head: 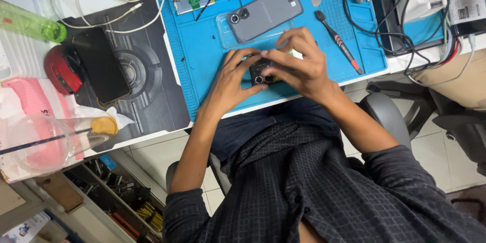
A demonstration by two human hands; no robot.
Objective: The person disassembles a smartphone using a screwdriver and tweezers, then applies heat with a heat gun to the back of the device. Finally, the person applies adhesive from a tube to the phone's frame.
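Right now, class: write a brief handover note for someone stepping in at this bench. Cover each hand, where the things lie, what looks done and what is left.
Left hand: fingers grip the small black camera module from its left side.
Right hand: fingers press on the module from above and the right.
Module sits low over the blue work mat.
Grey phone lies face down on a clear case, beyond the hands.
Black and red screwdriver lies to the right, untouched.
Done: module is out of the phone. Left: cannot tell.

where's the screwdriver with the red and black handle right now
In the head view the screwdriver lies untouched on the blue mat, toward its right side, just right of the right hand and the grey phone.
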